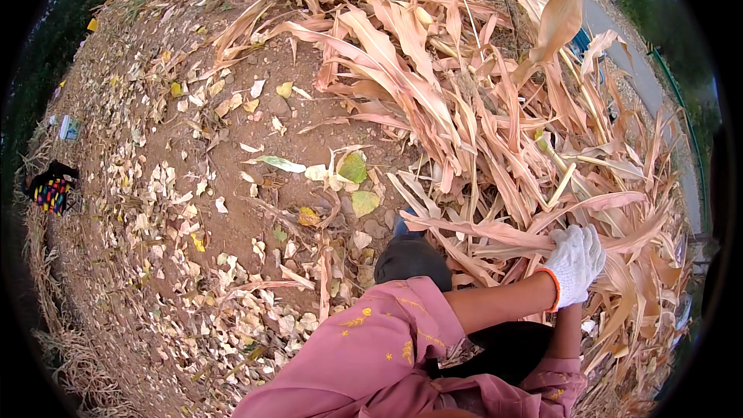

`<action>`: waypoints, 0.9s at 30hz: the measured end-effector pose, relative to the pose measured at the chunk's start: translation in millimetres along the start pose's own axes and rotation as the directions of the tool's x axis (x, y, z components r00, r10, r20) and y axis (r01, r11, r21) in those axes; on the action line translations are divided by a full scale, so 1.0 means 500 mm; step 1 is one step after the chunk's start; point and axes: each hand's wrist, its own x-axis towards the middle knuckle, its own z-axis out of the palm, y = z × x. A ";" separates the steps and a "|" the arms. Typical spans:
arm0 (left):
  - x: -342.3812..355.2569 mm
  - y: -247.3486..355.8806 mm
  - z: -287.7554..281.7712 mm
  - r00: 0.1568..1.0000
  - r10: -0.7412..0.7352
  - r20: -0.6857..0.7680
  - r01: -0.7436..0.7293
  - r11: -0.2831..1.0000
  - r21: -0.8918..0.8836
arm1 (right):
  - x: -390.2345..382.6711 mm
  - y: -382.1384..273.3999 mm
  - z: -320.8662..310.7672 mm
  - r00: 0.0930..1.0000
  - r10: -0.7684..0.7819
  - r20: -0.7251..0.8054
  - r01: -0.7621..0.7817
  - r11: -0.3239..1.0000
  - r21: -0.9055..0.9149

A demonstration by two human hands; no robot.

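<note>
Presently, item one: pile of dried maize stalks and leaves [480, 108], tan and pinkish, heaped over the far and right part of the scene, its near edge reaching the person's knees

Item two: left hand [576, 263], in a white knit glove with an orange cuff, crossing over to the right side and resting on the leaves at the near right edge of the pile; fingers curled down into the stalks, apparently gripping a long leaf, though the grip itself is partly hidden

Item three: right hand, not clearly visible; its forearm [569, 333] rises from the near edge under the left wrist, the hand itself hidden behind the glove, so whether its fingers are open or closed cannot be told

Item four: pink sleeve [371, 356] with small yellow embroidery, near centre; dark shoe [410, 259] just beyond it, at the foot of the pile

Item five: bare brown soil [240, 217] to the left, strewn with pale husk scraps [193, 263] and a few green-yellow leaves [356, 166]

Item six: small multicoloured object [53, 190] at the far left edge, well apart

Progress, as a judgement: the scraps spread over the ground suggest a fair share is worked through; the large heap remaining untouched suggests most of the sorting is left
</note>
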 end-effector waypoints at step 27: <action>0.054 -0.080 -0.059 0.946 -0.219 -0.241 0.235 0.971 0.039 | -0.102 0.049 -0.091 0.630 -0.148 -0.763 0.327 0.941 0.088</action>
